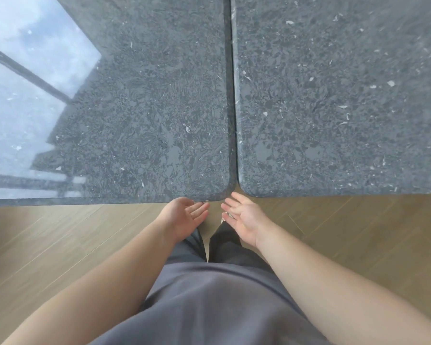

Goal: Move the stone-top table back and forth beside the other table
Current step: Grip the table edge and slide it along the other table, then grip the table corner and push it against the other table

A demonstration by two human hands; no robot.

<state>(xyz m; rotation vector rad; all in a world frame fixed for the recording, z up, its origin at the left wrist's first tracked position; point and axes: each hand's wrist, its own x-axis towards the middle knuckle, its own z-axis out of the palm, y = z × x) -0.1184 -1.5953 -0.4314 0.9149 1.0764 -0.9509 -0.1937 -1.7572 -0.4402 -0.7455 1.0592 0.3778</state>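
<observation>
Sitting edge to edge, the left table [135,108] and right table [334,95] are split by a thin seam. Left hand [184,215] and right hand [241,215] are held open, palms up, nothing gripped. Stone's probably heavy, slick; best grabbed under the near edge.

Left hand [186,215], right hand [241,217], palms up.

Glossy speckled stone tabletops [147,108], matt wood-plank floor [60,232].

Wooden floor [60,245], grey garment [209,307]
</observation>
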